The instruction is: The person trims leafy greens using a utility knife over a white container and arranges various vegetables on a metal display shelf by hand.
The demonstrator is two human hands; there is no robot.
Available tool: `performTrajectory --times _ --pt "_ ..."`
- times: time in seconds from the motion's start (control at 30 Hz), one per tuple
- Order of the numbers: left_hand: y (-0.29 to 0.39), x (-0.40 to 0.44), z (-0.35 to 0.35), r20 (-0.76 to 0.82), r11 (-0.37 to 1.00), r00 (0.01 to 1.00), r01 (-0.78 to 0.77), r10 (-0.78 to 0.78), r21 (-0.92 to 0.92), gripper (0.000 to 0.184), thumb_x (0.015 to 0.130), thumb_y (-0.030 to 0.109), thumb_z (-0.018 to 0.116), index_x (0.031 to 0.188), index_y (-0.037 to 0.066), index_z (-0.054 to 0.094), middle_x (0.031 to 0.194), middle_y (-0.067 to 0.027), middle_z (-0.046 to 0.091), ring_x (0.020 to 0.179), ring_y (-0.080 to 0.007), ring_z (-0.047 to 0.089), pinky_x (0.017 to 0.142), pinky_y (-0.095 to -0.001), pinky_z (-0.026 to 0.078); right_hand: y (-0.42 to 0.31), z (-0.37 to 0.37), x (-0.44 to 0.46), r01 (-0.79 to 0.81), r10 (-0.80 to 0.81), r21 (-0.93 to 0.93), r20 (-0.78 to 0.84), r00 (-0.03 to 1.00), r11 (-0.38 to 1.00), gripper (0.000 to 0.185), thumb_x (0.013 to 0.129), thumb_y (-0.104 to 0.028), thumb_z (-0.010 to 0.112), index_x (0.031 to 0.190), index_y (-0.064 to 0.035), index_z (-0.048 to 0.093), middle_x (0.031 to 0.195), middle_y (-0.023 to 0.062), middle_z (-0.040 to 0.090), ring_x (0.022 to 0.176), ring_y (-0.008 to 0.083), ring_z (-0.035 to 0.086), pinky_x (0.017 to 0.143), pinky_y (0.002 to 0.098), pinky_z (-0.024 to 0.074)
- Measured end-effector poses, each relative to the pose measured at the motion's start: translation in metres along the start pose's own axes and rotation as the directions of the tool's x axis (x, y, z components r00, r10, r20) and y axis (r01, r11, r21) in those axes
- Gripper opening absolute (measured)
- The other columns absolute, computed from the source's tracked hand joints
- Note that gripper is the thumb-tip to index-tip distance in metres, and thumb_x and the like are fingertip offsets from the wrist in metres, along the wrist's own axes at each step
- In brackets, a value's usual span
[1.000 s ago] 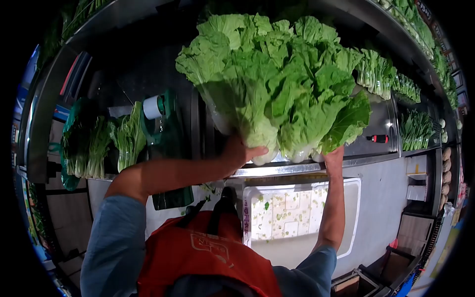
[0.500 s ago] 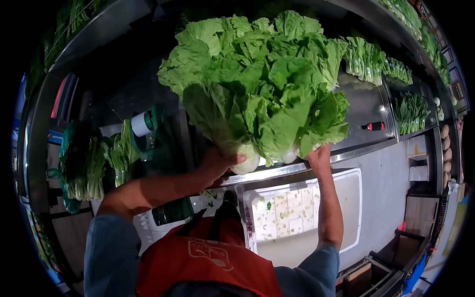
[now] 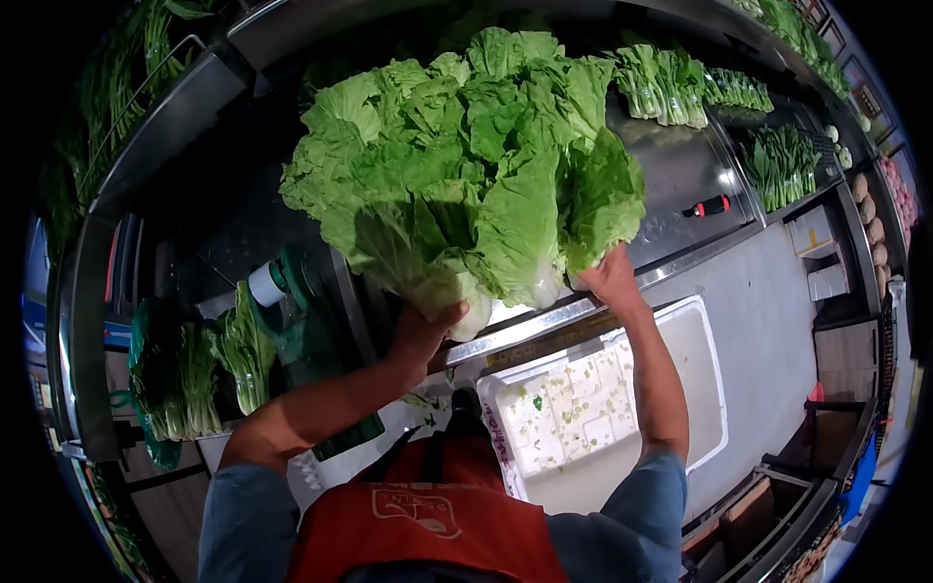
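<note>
A wide row of several leafy green lettuce heads (image 3: 466,175) lies at the metal counter's front edge, pale stem ends toward me. My left hand (image 3: 428,332) is wrapped round the stem end of the leftmost head, its thumb on top. At the right end of the row, my right hand (image 3: 610,276) grips the base of the last head; its fingertips are partly hidden by leaves. Both hands press the row from its sides.
A white foam box (image 3: 573,408) with leaf scraps sits below the counter edge (image 3: 530,332). Left are a green tape dispenser (image 3: 292,306) and bundled greens (image 3: 248,350). A red-black tool (image 3: 708,206) lies right, with more bundles (image 3: 666,83) behind.
The lettuce row and both hands have shifted left in view, and the view has turned. Both hands have kept their hold on the lettuce.
</note>
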State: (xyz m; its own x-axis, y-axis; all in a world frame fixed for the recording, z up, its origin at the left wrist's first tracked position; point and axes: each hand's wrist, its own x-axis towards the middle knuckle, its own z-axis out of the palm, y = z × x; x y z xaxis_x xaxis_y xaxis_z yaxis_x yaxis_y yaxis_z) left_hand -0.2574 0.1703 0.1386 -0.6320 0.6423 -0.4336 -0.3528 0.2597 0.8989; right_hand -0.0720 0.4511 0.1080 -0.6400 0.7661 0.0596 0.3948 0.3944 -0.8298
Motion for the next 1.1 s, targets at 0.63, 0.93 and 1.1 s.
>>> performTrajectory --times 0.63,0.93,1.1 --pt "0.017 -0.067 -0.018 0.099 0.966 0.981 0.141 -0.165 0.218 0.064 0.088 0.028 0.074 0.138 0.000 0.044 0.114 -0.0075 0.060 0.102 -0.0158 0.057 0.090 -0.0317 0.047 0.039 0.007 -0.024 0.284 -0.280 0.009 -0.142 0.949 0.959 0.086 0.089 -0.014 0.072 0.155 -0.0007 0.019 0.150 0.0246 0.036 0.137 0.0315 0.040 0.111 0.0402 0.0364" --pt "0.056 -0.215 -0.159 0.611 0.982 0.776 0.190 -0.159 0.014 0.038 0.092 0.026 0.071 0.114 -0.001 0.057 0.100 -0.0036 0.060 0.092 -0.0111 0.057 0.079 -0.0289 0.048 -0.067 0.063 -0.189 0.165 -0.172 -0.049 -0.226 0.959 0.985 0.046 0.097 -0.023 0.066 0.135 0.0011 0.053 0.135 0.0170 0.057 0.122 0.0267 0.056 0.104 0.0380 0.0430" --pt "0.004 -0.292 -0.279 0.168 0.867 0.933 -0.359 0.319 0.346 0.030 0.089 0.015 0.075 0.114 0.004 0.062 0.105 -0.0056 0.066 0.095 -0.0161 0.066 0.083 -0.0314 0.053 -0.189 0.119 -0.249 0.477 -0.487 -0.100 -0.153 0.860 0.873 0.028 0.095 -0.007 0.061 0.120 0.0047 0.059 0.131 0.0197 0.058 0.120 0.0315 0.057 0.104 0.0408 0.0443"
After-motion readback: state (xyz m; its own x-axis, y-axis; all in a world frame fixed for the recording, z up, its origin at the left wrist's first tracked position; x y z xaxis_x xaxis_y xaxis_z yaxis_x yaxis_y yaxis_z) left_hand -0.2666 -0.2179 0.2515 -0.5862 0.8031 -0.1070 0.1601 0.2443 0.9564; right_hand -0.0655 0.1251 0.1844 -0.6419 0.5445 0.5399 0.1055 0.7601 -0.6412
